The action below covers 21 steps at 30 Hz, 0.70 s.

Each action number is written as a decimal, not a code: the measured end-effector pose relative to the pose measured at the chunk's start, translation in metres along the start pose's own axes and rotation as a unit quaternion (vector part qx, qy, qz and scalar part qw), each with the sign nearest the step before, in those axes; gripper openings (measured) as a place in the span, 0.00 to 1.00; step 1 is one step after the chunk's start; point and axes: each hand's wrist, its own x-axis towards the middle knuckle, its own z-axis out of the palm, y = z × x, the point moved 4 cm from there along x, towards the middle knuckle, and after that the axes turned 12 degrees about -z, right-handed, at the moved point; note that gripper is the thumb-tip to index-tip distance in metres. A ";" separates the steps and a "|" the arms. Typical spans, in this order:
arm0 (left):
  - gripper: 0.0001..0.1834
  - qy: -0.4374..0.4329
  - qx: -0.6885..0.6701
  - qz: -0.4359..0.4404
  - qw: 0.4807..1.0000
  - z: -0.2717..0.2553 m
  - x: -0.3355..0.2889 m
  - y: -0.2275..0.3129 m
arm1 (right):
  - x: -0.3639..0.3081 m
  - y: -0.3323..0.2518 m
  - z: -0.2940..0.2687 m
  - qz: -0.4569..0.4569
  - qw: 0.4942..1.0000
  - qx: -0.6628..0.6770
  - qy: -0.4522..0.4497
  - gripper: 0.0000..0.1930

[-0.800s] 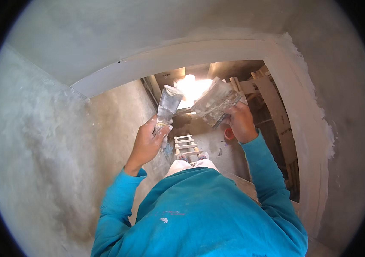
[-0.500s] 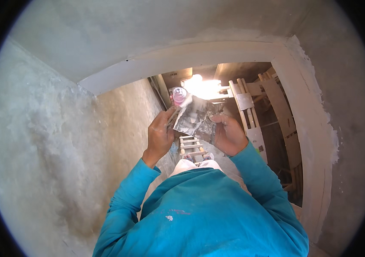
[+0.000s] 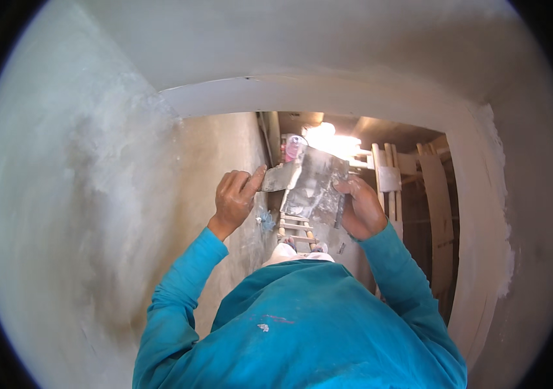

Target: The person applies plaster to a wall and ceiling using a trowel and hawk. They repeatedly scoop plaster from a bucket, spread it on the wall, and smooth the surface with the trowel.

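My left hand (image 3: 232, 198) is closed on a small flat scraper (image 3: 277, 178), its blade pointing right with pale putty along the edge. That blade meets the left edge of a wide, thin metal plate (image 3: 320, 175), which is smeared with whitish putty. My right hand (image 3: 362, 206) grips the plate by its right side, thumb on top. Both hands are in front of my chest, above the floor far below. The handle of the scraper is hidden in my left fist.
Below stands a wooden ladder (image 3: 298, 228), with my feet at its rungs. A plastered wall (image 3: 120, 227) rises on the left, and a pale beam (image 3: 328, 96) crosses ahead. Bamboo poles (image 3: 390, 178) stand to the right. Beyond the plate is a pinkish container (image 3: 293, 146).
My left hand has drawn left, away from the plate's middle, and the scraper blade now shows clearly. The plate has turned more upright, with less putty spread over it. The view has shifted slightly.
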 end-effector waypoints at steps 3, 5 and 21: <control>0.26 -0.040 0.059 0.019 0.997 -0.007 -0.004 -0.014 | 0.009 -0.011 0.016 -0.043 0.997 0.037 -0.051 0.20; 0.25 -0.015 0.091 -0.001 0.996 -0.023 0.003 -0.022 | 0.012 -0.022 0.028 -0.052 0.990 0.080 -0.106 0.22; 0.16 0.252 0.193 0.027 0.948 -0.256 0.337 -0.070 | 0.136 0.095 0.143 -0.018 0.999 0.007 -0.048 0.16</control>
